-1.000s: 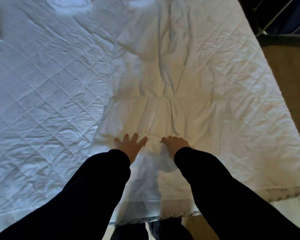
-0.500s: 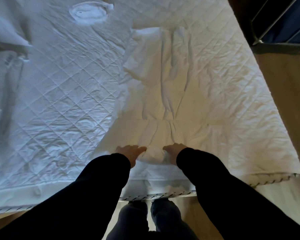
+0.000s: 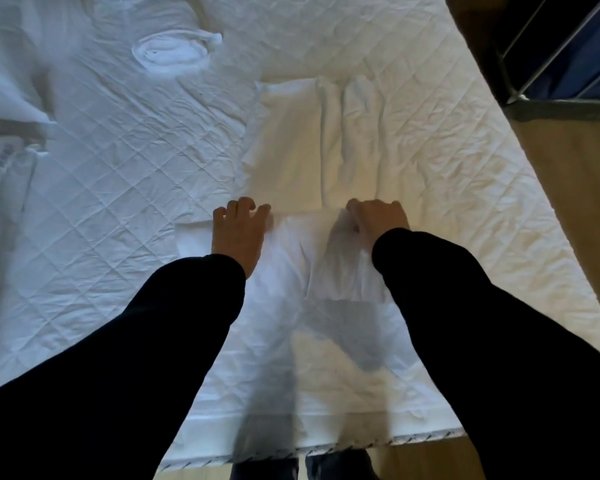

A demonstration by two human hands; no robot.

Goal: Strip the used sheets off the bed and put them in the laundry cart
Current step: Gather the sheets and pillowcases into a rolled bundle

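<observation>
A long white sheet [image 3: 291, 157], gathered into a narrow strip, lies on the quilted mattress pad [image 3: 111, 174]. Its near part is bunched up under my hands. My left hand [image 3: 238, 233] rests on the bunched fold with its fingertips curled over the fold's far edge. About a hand's width to the right, my right hand [image 3: 378, 216] grips the same fold with curled fingers. The laundry cart [image 3: 568, 64], a metal frame with a dark blue bag, stands beyond the bed's right side at the top right.
A coiled white piece of linen [image 3: 170, 53] lies at the far middle of the bed. More crumpled white linen [image 3: 11, 98] sits at the left edge. The mattress's piped foot edge [image 3: 326, 448] is right before my legs. Tan floor [image 3: 575, 188] runs along the bed's right side.
Both hands have moved forward up the bed, pushing the bunched fold of the sheet along. The flat part of the sheet beyond them has grown shorter. The view has shifted closer to the bed.
</observation>
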